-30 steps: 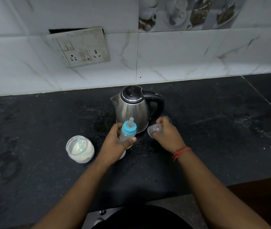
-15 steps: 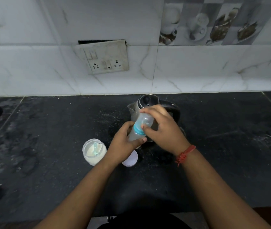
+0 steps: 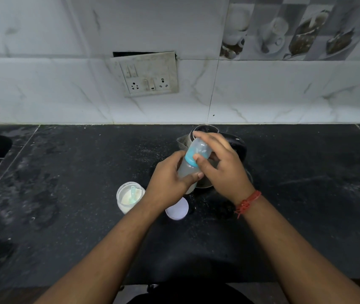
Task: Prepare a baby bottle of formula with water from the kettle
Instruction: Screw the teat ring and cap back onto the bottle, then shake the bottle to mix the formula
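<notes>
The left hand [image 3: 168, 183] was clamped around the translucent plastic baby bottle with blue collar [image 3: 188, 170], lifted off the black tabletop [image 3: 65, 216]. The right hand [image 3: 222, 170] pinched its clear dome cap [image 3: 199, 148]. The bottle likely handled light, stiff and smooth; hold the body.

- Black stone desk [image 3: 65, 216]: matt, speckled, dusty.
- Rounded steel kettle [image 3: 182, 143]: brushed metal, glossy black plastic handle.
- Cloudy translucent plastic baby bottle [image 3: 188, 170]: smooth, with a blue collar.
- White marble-look wall tiles [image 3: 43, 91]: glossy.
</notes>
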Demonstrator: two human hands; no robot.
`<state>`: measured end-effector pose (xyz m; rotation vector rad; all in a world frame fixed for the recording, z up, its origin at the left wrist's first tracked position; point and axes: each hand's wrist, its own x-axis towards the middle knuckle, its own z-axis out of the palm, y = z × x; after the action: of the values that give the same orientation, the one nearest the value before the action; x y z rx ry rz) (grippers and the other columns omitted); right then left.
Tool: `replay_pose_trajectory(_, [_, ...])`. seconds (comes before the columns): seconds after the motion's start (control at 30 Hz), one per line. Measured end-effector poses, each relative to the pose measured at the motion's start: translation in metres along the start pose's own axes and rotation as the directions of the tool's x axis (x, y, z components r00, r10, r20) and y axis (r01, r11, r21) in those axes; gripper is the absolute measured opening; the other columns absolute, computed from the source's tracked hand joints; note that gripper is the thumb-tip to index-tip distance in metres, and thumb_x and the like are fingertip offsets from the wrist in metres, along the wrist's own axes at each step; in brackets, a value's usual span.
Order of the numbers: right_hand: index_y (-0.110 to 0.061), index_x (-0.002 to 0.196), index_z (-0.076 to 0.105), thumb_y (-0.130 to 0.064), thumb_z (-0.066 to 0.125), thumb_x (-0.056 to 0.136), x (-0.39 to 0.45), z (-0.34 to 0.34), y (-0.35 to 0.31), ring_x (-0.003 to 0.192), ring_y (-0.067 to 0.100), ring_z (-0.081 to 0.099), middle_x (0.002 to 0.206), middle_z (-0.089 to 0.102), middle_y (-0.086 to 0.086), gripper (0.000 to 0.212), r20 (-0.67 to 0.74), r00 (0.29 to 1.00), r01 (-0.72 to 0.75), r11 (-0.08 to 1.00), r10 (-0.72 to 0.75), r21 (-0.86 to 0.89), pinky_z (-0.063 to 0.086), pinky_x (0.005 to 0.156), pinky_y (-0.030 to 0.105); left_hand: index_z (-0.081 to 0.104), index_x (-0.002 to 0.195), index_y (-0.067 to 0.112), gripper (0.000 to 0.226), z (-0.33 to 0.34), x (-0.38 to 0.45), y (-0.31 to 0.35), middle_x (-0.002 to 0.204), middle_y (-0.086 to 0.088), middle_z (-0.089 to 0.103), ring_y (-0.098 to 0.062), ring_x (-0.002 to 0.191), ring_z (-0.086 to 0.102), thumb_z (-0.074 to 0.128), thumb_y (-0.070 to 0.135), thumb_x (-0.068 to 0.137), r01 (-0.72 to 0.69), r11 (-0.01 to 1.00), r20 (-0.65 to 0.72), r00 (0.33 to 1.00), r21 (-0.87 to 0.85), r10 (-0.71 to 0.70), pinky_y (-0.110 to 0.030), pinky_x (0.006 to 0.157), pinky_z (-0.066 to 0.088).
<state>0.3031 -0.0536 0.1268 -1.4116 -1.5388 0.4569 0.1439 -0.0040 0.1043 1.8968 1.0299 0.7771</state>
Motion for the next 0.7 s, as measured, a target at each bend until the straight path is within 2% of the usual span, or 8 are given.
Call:
replay_pose_trajectory(0.13, [-0.028, 0.143, 0.052, -0.024, 0.059, 0.096, -0.002, 0.006, 0.0, 0.125, 0.017, 0.055, 0.136, 0.049, -0.01, 0.048, -0.025, 1.0, -0.019, 1.0, 0.018, -0.019, 0.051, 0.101, 0.047, 0.063, 0.117, 0.021, 0.038, 0.003, 0.0, 0.004, 0.101, 0.009, 0.068, -0.005, 0.089, 0.063, 0.082, 0.032, 0.085, -0.031, 0.998, -0.054, 0.998, 0.05, 0.034, -0.017, 0.07, 0.046])
replay_pose_trajectory(0.23, [-0.035, 0.146, 0.047, -0.027, 0.057, 0.096, -0.004, 0.009, 0.001, 0.124, 0.021, 0.053, 0.138, 0.046, -0.014, 0.052, 0.002, 0.999, -0.034, 0.998, 0.034, -0.054, 0.051, 0.1, 0.05, 0.06, 0.117, 0.02, 0.041, 0.001, 0.002, 0.002, 0.104, 0.007, 0.067, -0.006, 0.091, 0.062, 0.082, 0.031, 0.084, -0.023, 0.997, -0.033, 0.999, 0.078, 0.026, -0.013, 0.069, 0.044])
replay_pose_trajectory(0.3, [-0.041, 0.151, 0.037, -0.027, 0.054, 0.098, -0.004, 0.006, 0.004, 0.13, 0.018, 0.049, 0.145, 0.043, -0.013, 0.057, 0.042, 0.995, -0.084, 0.995, 0.086, -0.049, 0.047, 0.106, 0.05, 0.059, 0.116, 0.023, 0.041, 0.0, 0.004, 0.004, 0.104, 0.009, 0.065, -0.004, 0.091, 0.062, 0.083, 0.033, 0.084, -0.016, 0.998, -0.009, 1.0, 0.06, 0.016, -0.013, 0.069, 0.045])
replay_pose_trajectory(0.4, [-0.051, 0.155, 0.018, -0.021, 0.053, 0.098, -0.01, -0.003, 0.002, 0.14, 0.014, 0.044, 0.155, 0.041, -0.007, 0.073, 0.132, 0.98, -0.158, 0.987, 0.152, 0.033, 0.042, 0.114, 0.048, 0.059, 0.122, 0.022, 0.044, -0.002, 0.008, 0.008, 0.108, 0.011, 0.068, -0.003, 0.095, 0.065, 0.081, 0.035, 0.086, 0.013, 1.0, 0.022, 1.0, -0.007, -0.013, -0.02, 0.078, 0.053])
replay_pose_trajectory(0.47, [-0.05, 0.157, 0.01, -0.008, 0.057, 0.095, -0.017, -0.007, 0.002, 0.138, 0.01, 0.048, 0.159, 0.038, -0.006, 0.088, 0.218, 0.965, -0.156, 0.987, 0.146, 0.027, 0.049, 0.109, 0.042, 0.059, 0.126, 0.023, 0.046, -0.003, 0.009, 0.007, 0.112, 0.012, 0.069, -0.003, 0.099, 0.065, 0.081, 0.034, 0.087, 0.035, 0.998, 0.062, 0.998, -0.051, -0.032, -0.024, 0.084, 0.055])
replay_pose_trajectory(0.53, [-0.048, 0.157, 0.001, -0.002, 0.06, 0.091, -0.021, -0.011, 0.002, 0.129, 0.013, 0.056, 0.157, 0.037, -0.004, 0.1, 0.3, 0.944, -0.127, 0.99, 0.139, -0.06, 0.055, 0.1, 0.038, 0.06, 0.128, 0.023, 0.048, 0.0, 0.005, 0.002, 0.113, 0.01, 0.07, -0.005, 0.101, 0.067, 0.081, 0.032, 0.087, 0.077, 0.991, 0.099, 0.993, -0.111, -0.066, -0.031, 0.09, 0.056])
replay_pose_trajectory(0.6, [-0.047, 0.157, -0.005, -0.008, 0.065, 0.09, -0.024, -0.012, 0.003, 0.125, 0.013, 0.058, 0.154, 0.04, -0.002, 0.104, 0.322, 0.936, -0.095, 0.983, 0.142, -0.158, 0.053, 0.102, 0.037, 0.06, 0.128, 0.025, 0.047, 0.007, -0.001, -0.002, 0.113, 0.01, 0.072, -0.006, 0.103, 0.068, 0.081, 0.034, 0.087, 0.122, 0.979, 0.127, 0.987, -0.166, -0.101, -0.037, 0.093, 0.057])
replay_pose_trajectory(0.7, [-0.039, 0.159, -0.001, -0.02, 0.074, 0.089, -0.033, -0.007, 0.002, 0.128, 0.002, 0.048, 0.157, 0.036, -0.003, 0.105, 0.254, 0.953, -0.114, 0.972, 0.166, -0.205, 0.043, 0.103, 0.019, 0.061, 0.128, 0.026, 0.041, 0.017, -0.012, -0.003, 0.115, 0.01, 0.073, -0.006, 0.106, 0.069, 0.078, 0.032, 0.091, 0.161, 0.961, 0.149, 0.98, -0.226, -0.13, -0.037, 0.095, 0.057])
